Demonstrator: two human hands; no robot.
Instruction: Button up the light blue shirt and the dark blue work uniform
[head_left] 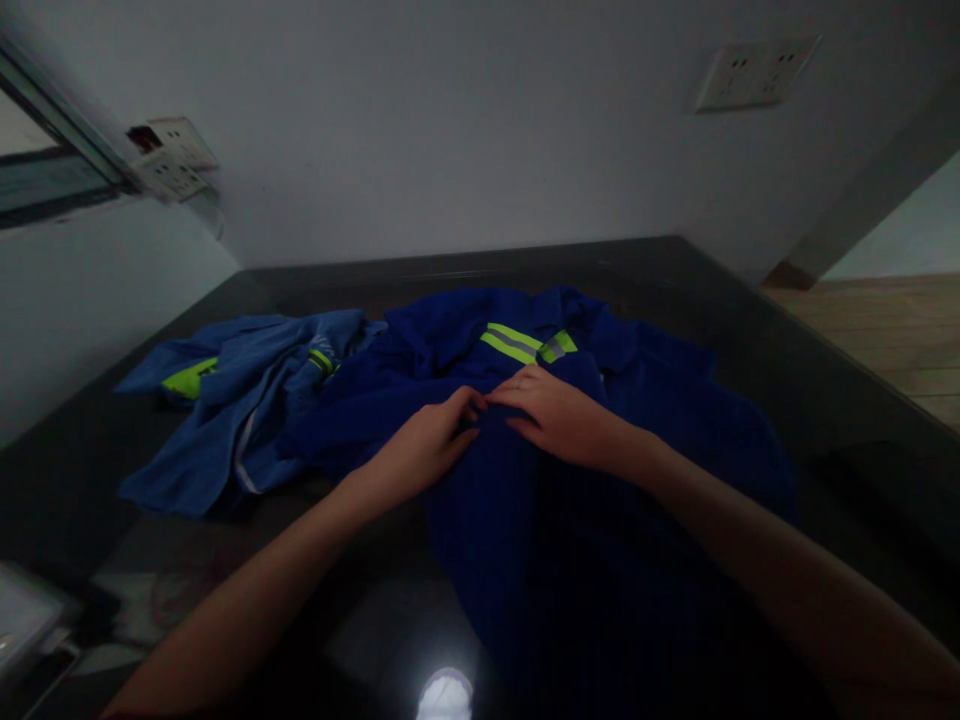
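Observation:
A dark blue work jacket [465, 310] with yellow-and-grey reflective strips lies spread and rumpled on the dark, glossy table [315, 600]. Near its middle, my left hand [439, 435] pinches the cloth between thumb and fingers. My right hand [555, 412] grips the same fold just beside it, below the reflective strips, and the fingertips of both hands almost meet. Part of the jacket hangs toward me under my right forearm, where it is too dark to make out. A lighter blue garment [274, 385] with yellow patches lies crumpled to the left, touching the jacket's sleeve.
Behind the table rises a pale wall [450, 130] with a double socket [757, 75] at right and more sockets [176, 160] at left. A white object [30, 620] sits at the near left edge. A wooden floor [892, 335] shows beyond the table's right side.

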